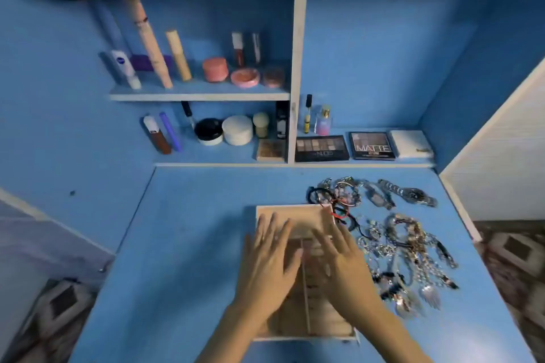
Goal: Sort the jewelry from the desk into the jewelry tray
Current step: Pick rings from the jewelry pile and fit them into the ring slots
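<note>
- My left hand (267,259) and right hand (339,262) lie side by side, fingers straight and spread, each grip released and holding nothing.
- Under them the jewelry tray (295,215) sits on the table (191,244), its long axis running from me toward the shelves.
- The jewelry (407,250) is heaped just right of the tray, with cords touching its far right corner.

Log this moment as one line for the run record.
left-hand grip: open, over jewelry tray | right-hand grip: open, over tray | jewelry pile: on desk, right of tray
</note>
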Action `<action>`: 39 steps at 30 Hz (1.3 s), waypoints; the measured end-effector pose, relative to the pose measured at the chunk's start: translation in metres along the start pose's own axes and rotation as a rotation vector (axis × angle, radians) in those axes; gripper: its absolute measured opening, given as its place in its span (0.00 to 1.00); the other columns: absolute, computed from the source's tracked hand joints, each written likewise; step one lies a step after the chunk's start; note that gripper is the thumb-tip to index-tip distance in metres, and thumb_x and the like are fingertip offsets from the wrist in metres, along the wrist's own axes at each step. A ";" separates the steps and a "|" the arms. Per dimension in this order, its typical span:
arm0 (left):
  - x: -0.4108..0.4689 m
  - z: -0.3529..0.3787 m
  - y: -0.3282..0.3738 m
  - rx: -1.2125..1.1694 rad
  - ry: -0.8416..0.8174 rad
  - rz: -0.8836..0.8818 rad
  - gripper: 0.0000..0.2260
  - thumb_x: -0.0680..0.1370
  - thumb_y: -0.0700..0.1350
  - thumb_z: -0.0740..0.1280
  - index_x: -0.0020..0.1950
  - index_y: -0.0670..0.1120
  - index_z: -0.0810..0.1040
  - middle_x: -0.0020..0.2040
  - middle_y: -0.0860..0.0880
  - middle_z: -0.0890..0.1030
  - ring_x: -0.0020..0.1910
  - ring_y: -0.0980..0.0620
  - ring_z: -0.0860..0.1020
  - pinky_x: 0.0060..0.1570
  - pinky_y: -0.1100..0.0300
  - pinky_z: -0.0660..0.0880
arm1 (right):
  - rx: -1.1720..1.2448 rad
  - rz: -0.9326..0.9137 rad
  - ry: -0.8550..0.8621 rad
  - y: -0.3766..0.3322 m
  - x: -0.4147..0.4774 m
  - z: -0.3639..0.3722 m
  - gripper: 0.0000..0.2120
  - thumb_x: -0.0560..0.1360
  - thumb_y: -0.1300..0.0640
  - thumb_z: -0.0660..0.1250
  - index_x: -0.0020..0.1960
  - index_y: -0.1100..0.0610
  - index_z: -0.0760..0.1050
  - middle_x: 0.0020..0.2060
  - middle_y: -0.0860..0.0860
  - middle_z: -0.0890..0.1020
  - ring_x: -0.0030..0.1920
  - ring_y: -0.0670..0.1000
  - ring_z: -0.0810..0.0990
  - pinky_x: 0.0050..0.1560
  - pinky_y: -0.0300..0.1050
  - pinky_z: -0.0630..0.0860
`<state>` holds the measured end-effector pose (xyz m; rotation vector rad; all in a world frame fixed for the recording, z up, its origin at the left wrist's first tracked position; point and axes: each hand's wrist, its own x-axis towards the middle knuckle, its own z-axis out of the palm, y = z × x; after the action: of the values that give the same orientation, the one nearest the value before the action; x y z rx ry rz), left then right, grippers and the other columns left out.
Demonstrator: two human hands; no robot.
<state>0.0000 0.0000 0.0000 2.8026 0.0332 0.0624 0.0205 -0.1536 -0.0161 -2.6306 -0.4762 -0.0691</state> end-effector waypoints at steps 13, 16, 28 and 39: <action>-0.018 0.055 -0.022 0.109 0.180 0.115 0.25 0.80 0.60 0.45 0.71 0.49 0.64 0.72 0.47 0.66 0.72 0.46 0.61 0.67 0.51 0.65 | -0.079 -0.068 0.143 0.015 -0.021 0.044 0.25 0.78 0.39 0.49 0.70 0.48 0.66 0.73 0.53 0.62 0.74 0.53 0.55 0.62 0.50 0.65; -0.019 0.056 -0.022 0.124 0.183 0.122 0.26 0.80 0.60 0.44 0.71 0.49 0.65 0.72 0.48 0.66 0.72 0.46 0.62 0.63 0.44 0.64 | -0.022 -0.066 0.131 0.016 -0.021 0.044 0.28 0.77 0.37 0.46 0.72 0.47 0.64 0.75 0.51 0.56 0.75 0.52 0.49 0.68 0.51 0.58; -0.021 0.042 -0.015 0.029 0.068 0.051 0.37 0.66 0.67 0.31 0.75 0.59 0.44 0.76 0.60 0.41 0.73 0.60 0.35 0.70 0.61 0.46 | 0.036 -0.060 -0.008 0.008 -0.021 0.028 0.32 0.74 0.35 0.42 0.75 0.46 0.56 0.76 0.48 0.45 0.74 0.45 0.35 0.70 0.39 0.43; -0.005 0.026 0.020 -0.067 0.054 0.167 0.22 0.79 0.55 0.55 0.72 0.53 0.62 0.74 0.53 0.60 0.73 0.54 0.53 0.72 0.58 0.48 | 0.237 -0.145 0.303 0.046 -0.021 -0.005 0.16 0.75 0.49 0.57 0.54 0.56 0.78 0.48 0.49 0.80 0.51 0.47 0.76 0.51 0.42 0.73</action>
<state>-0.0039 -0.0276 -0.0184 2.7301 -0.1869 0.1757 0.0166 -0.2012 -0.0348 -2.2993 -0.5318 -0.4245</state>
